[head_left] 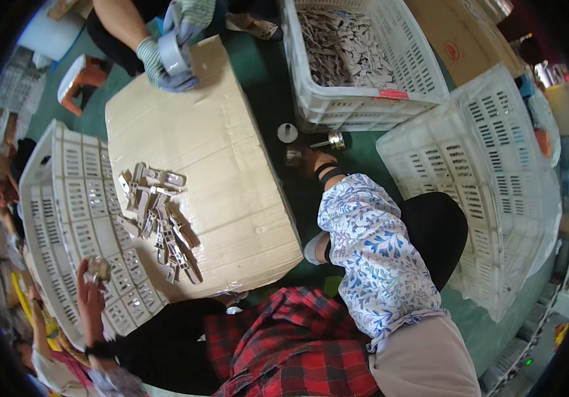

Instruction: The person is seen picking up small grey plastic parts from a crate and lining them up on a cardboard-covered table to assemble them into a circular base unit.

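Observation:
At the left, beside the white slatted crate, my left hand is raised with its fingers closed around a small round metallic part. My right hand reaches down to the green floor, its fingers closed at a round metal part; shadow and blur partly hide this grip. Near it lie a metal part with a protruding shaft and a pale round disc. Between my arms, a cardboard-covered surface bears a pile of grey-brown elongated pieces.
Across the cardboard, another person's gloved hands hold a tape roll. A white crate full of small strips stands at the far right. Another white crate leans at my right. An orange-and-white stool stands far left.

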A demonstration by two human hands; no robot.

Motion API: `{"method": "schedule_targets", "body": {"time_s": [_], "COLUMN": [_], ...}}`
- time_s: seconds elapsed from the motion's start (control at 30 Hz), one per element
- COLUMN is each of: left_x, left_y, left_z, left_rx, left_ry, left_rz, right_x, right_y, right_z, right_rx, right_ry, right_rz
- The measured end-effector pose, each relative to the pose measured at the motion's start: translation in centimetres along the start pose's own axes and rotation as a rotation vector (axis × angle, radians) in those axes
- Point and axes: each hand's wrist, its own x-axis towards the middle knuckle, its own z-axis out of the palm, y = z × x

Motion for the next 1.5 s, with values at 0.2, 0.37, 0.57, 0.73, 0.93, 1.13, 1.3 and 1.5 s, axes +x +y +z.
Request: {"method": "schedule_targets", "body": {"time_s": [0.2, 0.37, 0.57, 0.73, 0.93, 1.13, 1.3, 1.5], "left_x": [-6.7, -6.4, -7.1, -12.4, -14.9, -8.3, -6.0, -3.2], "left_y": [12.5, 19.4, 22.6, 25.9, 24.3, 21.3, 13.9, 13.0], "left_z": [12.7, 24.3, 24.6, 20.0, 20.9, 13.4, 13.5, 13.3], "left_rx": [0.121, 0.411, -0.037, -0.612, -0.899, -0.233, -0.123, -0.078], "left_ry": [-0.269, -0.732, -0.692, -1.242, -0.374, -0.63, -0.351, -0.279], "left_rz": [0.545, 0.679, 1.082, 1.116, 1.489, 1.391, 0.83, 0.627], "right_x": [-0.5, -9.8, -17.3, -13.7, -13.3, -16.2, -18.2, -9.5], "right_y": [6.4, 0.8, -3.1, 0.9, 0.9, 0.0, 0.1, 6.9], "right_z": [7.1, -9.3, -23.2, -25.2, -25.7, -25.4, -24.4, -25.4], "right_rx": [-0.448, -0.125, -0.603, -0.226, -0.251, -0.243, -0.21, 0.093], "right_ry": [-0.12, 0.709, 0.809, 0.693, 0.583, 0.407, 0.126, -0.382], "right_rz": [0.053, -0.481, -0.922, -0.467, -0.572, -0.604, -0.573, -0.229]}}
